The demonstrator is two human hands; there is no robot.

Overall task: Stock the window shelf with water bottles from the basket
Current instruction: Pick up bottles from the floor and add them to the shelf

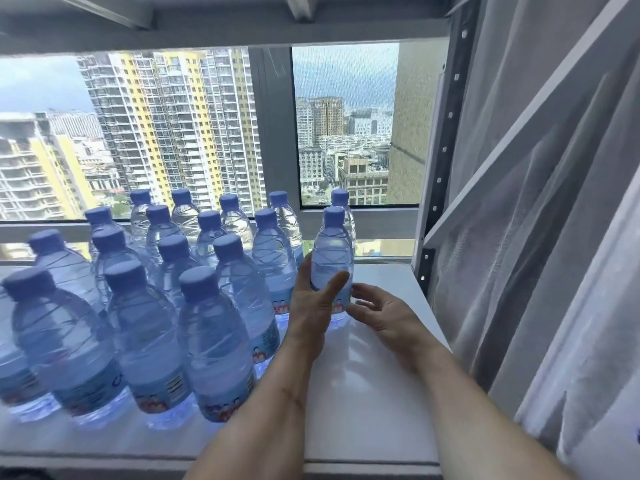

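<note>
While the water bottle (331, 261) stands upright on the white shelf (374, 368), it is clasped by the left hand (313, 306); the right hand (379, 311), fingers loosely spread, hovers beside it. Label writing cannot be read. Capped bottles (145, 323) are ranked left of the grip.

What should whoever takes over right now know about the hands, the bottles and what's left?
Left hand: grip curled round the newest water bottle, which stands upright on the white shelf, starting a new column at the right.
Right hand: open, fingers beside the bottle's base, holding nothing.
Done: several rows of bottles stand to the left.
Left: fill the bare right part of the shelf. The basket is out of view.
</note>
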